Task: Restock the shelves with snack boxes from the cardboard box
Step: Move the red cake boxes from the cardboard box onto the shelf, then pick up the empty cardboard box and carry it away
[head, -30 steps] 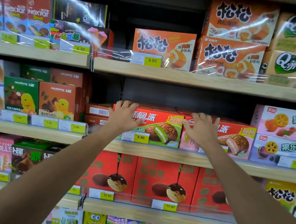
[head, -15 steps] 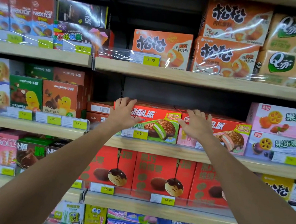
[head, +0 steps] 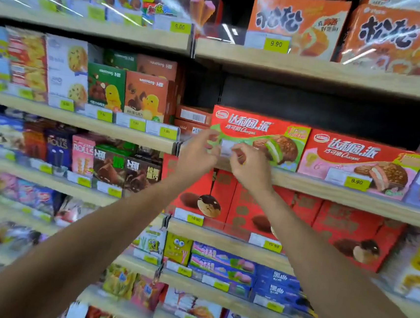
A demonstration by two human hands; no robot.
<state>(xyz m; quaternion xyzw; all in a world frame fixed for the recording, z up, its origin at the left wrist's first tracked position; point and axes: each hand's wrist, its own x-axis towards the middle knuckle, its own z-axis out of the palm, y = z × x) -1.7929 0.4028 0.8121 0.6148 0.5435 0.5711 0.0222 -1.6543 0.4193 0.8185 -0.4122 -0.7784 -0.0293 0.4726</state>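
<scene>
Two red pie boxes stand side by side on the middle shelf (head: 329,189): one with a green band (head: 270,136), one with a pink band (head: 357,160). My left hand (head: 197,156) and my right hand (head: 251,169) hover close together at the shelf edge, in front of the green-band box's lower left corner. The fingers of both are loosely curled and hold nothing. A white price label (head: 226,147) shows between them. No cardboard box is in view.
Flat red boxes (head: 193,116) lie stacked left of the green-band box, with dark space above the pie boxes. Red chocolate-pie boxes (head: 245,208) fill the shelf below, orange boxes (head: 296,23) the shelf above. Duck-print boxes (head: 145,96) stand at the left.
Both hands have come off the tops of the two pie boxes and dropped together to the shelf edge. The view has moved closer and swung left.
</scene>
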